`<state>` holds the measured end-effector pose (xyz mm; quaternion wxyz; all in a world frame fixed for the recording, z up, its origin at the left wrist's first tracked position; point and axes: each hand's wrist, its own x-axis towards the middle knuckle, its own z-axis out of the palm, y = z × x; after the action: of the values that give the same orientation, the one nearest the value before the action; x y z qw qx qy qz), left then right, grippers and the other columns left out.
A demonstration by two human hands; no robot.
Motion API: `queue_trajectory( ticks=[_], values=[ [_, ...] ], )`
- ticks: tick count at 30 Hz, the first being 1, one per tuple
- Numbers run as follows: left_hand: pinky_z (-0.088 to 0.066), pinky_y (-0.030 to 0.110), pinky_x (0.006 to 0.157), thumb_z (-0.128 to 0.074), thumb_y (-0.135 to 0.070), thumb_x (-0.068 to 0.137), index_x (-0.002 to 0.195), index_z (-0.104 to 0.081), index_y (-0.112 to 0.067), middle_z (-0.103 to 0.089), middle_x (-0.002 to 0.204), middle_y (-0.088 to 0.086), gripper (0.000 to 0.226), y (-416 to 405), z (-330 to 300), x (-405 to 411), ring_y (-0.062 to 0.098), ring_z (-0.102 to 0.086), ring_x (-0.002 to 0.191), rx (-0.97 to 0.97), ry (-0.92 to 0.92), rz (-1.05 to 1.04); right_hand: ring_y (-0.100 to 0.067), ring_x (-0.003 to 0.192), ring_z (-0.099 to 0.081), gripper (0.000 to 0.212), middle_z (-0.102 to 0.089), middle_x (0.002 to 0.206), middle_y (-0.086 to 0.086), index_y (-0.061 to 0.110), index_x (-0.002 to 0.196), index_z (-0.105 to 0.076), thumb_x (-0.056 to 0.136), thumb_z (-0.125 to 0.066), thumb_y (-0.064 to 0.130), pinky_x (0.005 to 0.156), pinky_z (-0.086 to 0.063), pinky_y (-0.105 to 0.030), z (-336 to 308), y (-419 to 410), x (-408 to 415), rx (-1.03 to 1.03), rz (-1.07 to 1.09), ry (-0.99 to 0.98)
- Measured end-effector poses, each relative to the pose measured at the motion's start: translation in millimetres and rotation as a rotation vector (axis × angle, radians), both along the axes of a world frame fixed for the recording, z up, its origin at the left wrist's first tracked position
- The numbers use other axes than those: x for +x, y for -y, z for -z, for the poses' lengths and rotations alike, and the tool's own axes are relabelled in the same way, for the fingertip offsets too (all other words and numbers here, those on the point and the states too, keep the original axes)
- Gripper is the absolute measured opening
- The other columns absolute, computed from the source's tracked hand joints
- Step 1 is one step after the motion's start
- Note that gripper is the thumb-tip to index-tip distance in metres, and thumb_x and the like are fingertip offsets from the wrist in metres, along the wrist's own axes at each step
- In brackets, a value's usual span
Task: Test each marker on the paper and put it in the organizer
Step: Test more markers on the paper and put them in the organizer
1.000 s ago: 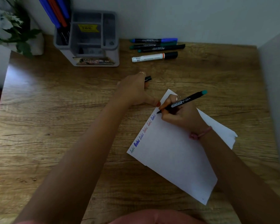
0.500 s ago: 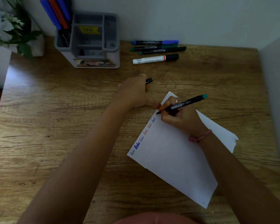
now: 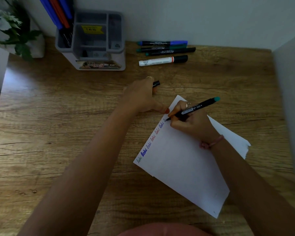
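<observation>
A white sheet of paper (image 3: 186,167) lies tilted on the wooden desk (image 3: 66,133), with several small words written along its upper left edge. My right hand (image 3: 192,123) grips a black marker with a teal end (image 3: 199,106), its tip touching the paper near the top corner. My left hand (image 3: 141,96) holds the marker's black cap (image 3: 156,83) in curled fingers, its thumb pressing at the paper's edge. The grey organizer (image 3: 99,40) stands at the back left with blue and red markers (image 3: 58,12) in its left compartment.
Several capped markers (image 3: 163,51) lie in a row against the back wall, right of the organizer; the nearest is white with a black cap (image 3: 163,60). A potted plant (image 3: 12,28) sits at the far left. A wall panel (image 3: 289,116) closes the right side.
The marker tip has moved slightly along the top edge of the paper, leaving a fresh stroke after the last word. My left hand has stayed in place.
</observation>
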<state>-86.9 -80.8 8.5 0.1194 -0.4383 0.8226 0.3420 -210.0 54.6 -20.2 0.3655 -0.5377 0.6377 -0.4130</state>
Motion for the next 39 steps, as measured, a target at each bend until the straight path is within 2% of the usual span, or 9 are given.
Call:
queue_trajectory(
  ticks=[4, 12, 17, 21, 26, 32, 35, 37, 39],
  values=[
    [-0.044, 0.046, 0.094, -0.079, -0.060, 0.055, 0.122, -0.044, -0.016, -0.055, 0.119, 0.002, 0.088, -0.9, -2.3, 0.8, 0.022, -0.051, 0.110, -0.005, -0.004, 0.009, -0.002, 0.063, -0.057, 0.011, -0.058, 0.068, 0.014, 0.015, 0.077, -0.063, 0.069, -0.057, 0.021, 0.059, -0.043, -0.009, 0.2, -0.6, 1.8, -0.010, 0.033, -0.006],
    [-0.043, 0.045, 0.095, -0.079, -0.060, 0.055, 0.126, -0.043, -0.016, -0.054, 0.123, 0.002, 0.091, -0.8, -3.1, -0.6, 0.022, -0.049, 0.114, -0.001, 0.004, 0.004, -0.011, 0.064, -0.057, 0.012, -0.059, 0.067, 0.003, 0.032, 0.074, -0.057, 0.071, -0.056, 0.020, 0.061, -0.047, -0.021, -2.4, 0.6, 3.3, -0.017, 0.062, 0.006],
    [-0.042, 0.045, 0.098, -0.080, -0.059, 0.055, 0.132, -0.039, -0.015, -0.051, 0.131, 0.004, 0.098, -1.2, -2.9, -0.9, 0.023, -0.047, 0.120, -0.011, 0.010, 0.001, -0.012, 0.060, -0.055, 0.012, -0.060, 0.067, -0.006, 0.012, 0.074, -0.063, 0.070, -0.057, 0.021, 0.056, -0.043, -0.015, 0.4, -0.6, 0.0, 0.002, 0.029, -0.035],
    [-0.043, 0.044, 0.096, -0.079, -0.060, 0.055, 0.128, -0.041, -0.015, -0.052, 0.126, 0.003, 0.094, -1.6, -4.2, -0.6, 0.023, -0.048, 0.116, -0.014, 0.011, 0.003, -0.025, 0.064, -0.056, 0.004, -0.060, 0.068, -0.016, 0.019, 0.071, -0.059, 0.070, -0.056, 0.021, 0.059, -0.046, -0.022, -0.8, 0.0, 2.9, -0.016, 0.098, -0.001],
    [-0.043, 0.045, 0.096, -0.079, -0.061, 0.054, 0.128, -0.040, -0.014, -0.052, 0.127, 0.003, 0.096, -1.6, -2.9, -1.2, 0.023, -0.048, 0.116, -0.016, 0.017, 0.000, -0.028, 0.067, -0.058, 0.001, -0.061, 0.070, -0.017, 0.021, 0.070, -0.058, 0.069, -0.058, 0.020, 0.061, -0.049, -0.031, 1.5, -0.8, 2.0, 0.004, 0.105, 0.004],
    [-0.041, 0.045, 0.098, -0.080, -0.060, 0.054, 0.131, -0.039, -0.016, -0.052, 0.129, 0.002, 0.098, -1.2, -2.7, -1.1, 0.022, -0.047, 0.119, -0.019, 0.004, -0.008, -0.009, 0.064, -0.056, 0.012, -0.059, 0.068, -0.002, 0.016, 0.068, -0.056, 0.070, -0.059, 0.005, 0.063, -0.046, -0.016, 4.4, -0.9, 2.2, -0.001, 0.133, 0.028],
    [-0.041, 0.045, 0.098, -0.080, -0.060, 0.054, 0.132, -0.039, -0.016, -0.051, 0.130, 0.002, 0.099, -1.5, -2.2, -1.3, 0.023, -0.047, 0.120, -0.023, 0.006, -0.009, -0.022, 0.063, -0.058, 0.001, -0.061, 0.069, -0.013, 0.013, 0.071, -0.059, 0.072, -0.059, 0.012, 0.060, -0.048, -0.026, 4.0, -1.8, 1.3, -0.010, 0.135, 0.024],
    [-0.042, 0.045, 0.098, -0.080, -0.060, 0.054, 0.132, -0.039, -0.016, -0.051, 0.130, 0.002, 0.098, -1.5, -1.7, -1.2, 0.023, -0.047, 0.120, -0.026, 0.004, -0.010, -0.023, 0.064, -0.058, 0.002, -0.061, 0.070, -0.014, 0.009, 0.072, -0.060, 0.073, -0.059, 0.012, 0.061, -0.049, -0.027, 3.8, -1.0, 2.1, -0.023, 0.123, 0.017],
    [-0.042, 0.043, 0.097, -0.080, -0.059, 0.055, 0.130, -0.040, -0.016, -0.052, 0.128, 0.002, 0.096, -1.2, -1.4, -1.4, 0.022, -0.047, 0.118, -0.032, 0.003, -0.010, -0.024, 0.065, -0.059, 0.009, -0.061, 0.069, -0.014, 0.025, 0.071, -0.059, 0.072, -0.059, 0.016, 0.062, -0.050, -0.031, 2.4, 0.2, 3.1, -0.033, 0.119, 0.014]
  ],
)
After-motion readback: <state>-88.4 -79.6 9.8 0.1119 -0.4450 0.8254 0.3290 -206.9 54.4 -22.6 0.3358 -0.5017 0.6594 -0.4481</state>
